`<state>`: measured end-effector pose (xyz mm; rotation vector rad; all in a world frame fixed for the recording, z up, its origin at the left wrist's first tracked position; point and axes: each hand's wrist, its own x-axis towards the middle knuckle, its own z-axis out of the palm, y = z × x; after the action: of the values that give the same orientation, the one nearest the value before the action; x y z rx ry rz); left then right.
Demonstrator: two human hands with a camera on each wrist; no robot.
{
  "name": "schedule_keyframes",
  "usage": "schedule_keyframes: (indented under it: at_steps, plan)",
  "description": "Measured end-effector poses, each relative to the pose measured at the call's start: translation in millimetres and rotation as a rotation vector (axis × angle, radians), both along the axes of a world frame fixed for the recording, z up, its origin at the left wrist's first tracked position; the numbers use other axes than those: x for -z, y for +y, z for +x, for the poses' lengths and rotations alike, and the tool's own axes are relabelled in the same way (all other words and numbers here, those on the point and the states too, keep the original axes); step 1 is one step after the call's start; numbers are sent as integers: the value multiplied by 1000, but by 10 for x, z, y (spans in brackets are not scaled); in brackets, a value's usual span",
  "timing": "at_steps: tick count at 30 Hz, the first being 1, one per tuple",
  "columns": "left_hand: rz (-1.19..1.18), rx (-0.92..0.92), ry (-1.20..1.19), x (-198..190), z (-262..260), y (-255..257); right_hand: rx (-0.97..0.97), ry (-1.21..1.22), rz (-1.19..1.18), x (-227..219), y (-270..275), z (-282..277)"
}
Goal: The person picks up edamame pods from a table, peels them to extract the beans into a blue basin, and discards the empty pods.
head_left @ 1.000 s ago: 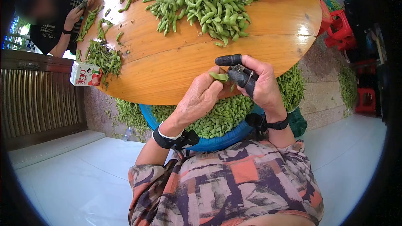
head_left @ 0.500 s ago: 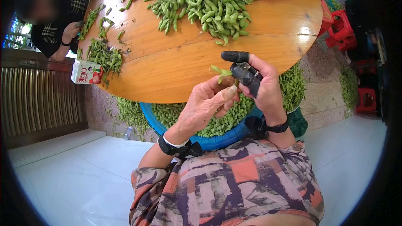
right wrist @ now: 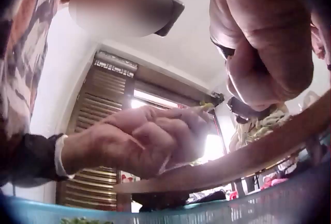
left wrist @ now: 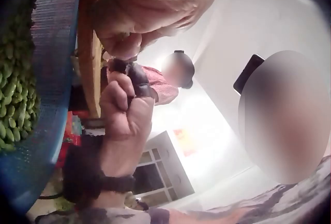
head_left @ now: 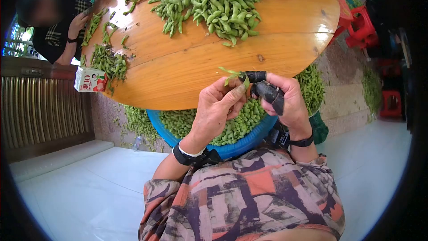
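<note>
Hands [head_left: 223, 102] lower, nearer the basin [head_left: 249, 139].

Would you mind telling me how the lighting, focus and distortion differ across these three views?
Head view: sharp, evenly lit, strong fisheye with dark corners, glare on the wooden table. Left wrist view: washed out by a bright background, the left hand close and soft. Right wrist view: backlit by a window, the right hand blurred and shadowed.
</note>
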<state>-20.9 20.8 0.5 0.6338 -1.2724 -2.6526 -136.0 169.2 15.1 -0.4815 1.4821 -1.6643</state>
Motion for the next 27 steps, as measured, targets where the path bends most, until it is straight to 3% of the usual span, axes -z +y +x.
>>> schedule_keyframes:
  at_steps: [5,7,9,11,12,13,14,17,18,19,20,21,23,25,27]
  plan:
    - [-247,-21,-46,-30,8,75,-21,-63,-25,-44,-3,27]
    - [-303,-35,-49,-33,19,107,-29,148,8,-35,-34,33]
    - [-357,-49,-51,-23,23,109,-42,156,-15,-9,-41,19]
    - [-98,-29,-29,6,45,81,-56,161,-37,15,-43,-4]
    - [-97,-29,-30,6,55,52,-100,-53,-120,23,-44,-27]
    - [87,11,29,3,61,13,-141,-266,-203,32,-47,-42]
    - [271,51,88,1,69,-5,-141,-267,-203,65,-53,-42]
    - [319,-10,10,-102,72,2,-174,-328,-311,106,-96,-22]
    - [318,-12,13,-99,95,-7,-117,-169,-206,59,-107,22]
    - [92,-12,-45,-92,124,-23,-60,-10,-100,6,-117,65]
    - [-134,-12,-103,-87,138,-34,-62,-8,-100,-55,-122,109]
    - [-133,-13,-102,-94,121,-15,-24,43,-58,-124,-126,155]
    - [-1139,-266,-29,-106,70,72,13,93,-14,-207,-147,191]
    - [-1183,-276,29,-47,80,79,43,155,47,-251,-174,201]
    - [-1211,-131,51,-60,86,67,44,245,54,-204,-200,203]
